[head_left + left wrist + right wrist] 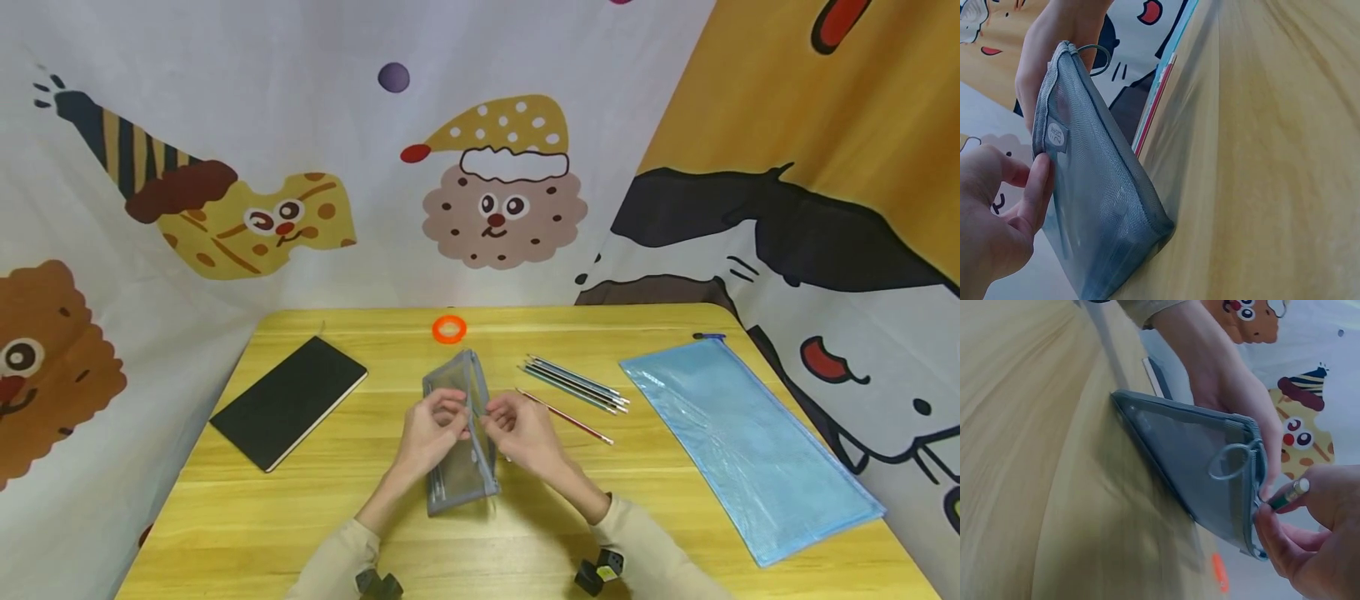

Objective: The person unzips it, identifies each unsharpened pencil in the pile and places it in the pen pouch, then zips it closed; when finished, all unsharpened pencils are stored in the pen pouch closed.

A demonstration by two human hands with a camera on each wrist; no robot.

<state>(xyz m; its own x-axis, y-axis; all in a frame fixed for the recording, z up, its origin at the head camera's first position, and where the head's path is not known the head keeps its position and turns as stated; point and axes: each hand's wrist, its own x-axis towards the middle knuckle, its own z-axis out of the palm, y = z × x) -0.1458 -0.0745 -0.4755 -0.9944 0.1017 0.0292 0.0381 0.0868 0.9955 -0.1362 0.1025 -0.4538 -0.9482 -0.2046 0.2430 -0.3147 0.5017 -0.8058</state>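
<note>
A grey mesh zip pouch (457, 467) stands on the table in front of me, its zipped side facing up and parted. My left hand (431, 429) pinches the pouch's top edge beside a small round label (1055, 134). Between the thumb and fingers of my right hand (525, 429) is a pencil (1291, 493), its white eraser end sticking out in the right wrist view. The rest of that pencil is hidden at the pouch's opening. A cord loop (1229, 461) hangs at the pouch's near end.
Right of the pouch lie several dark pencils (573, 385) and a red pencil (566, 417). A blue zip folder (750, 450) covers the right side, a blue-and-black pen-like object (708, 336) behind it. A black notebook (292, 404) lies left, an orange ring (449, 329) at the back.
</note>
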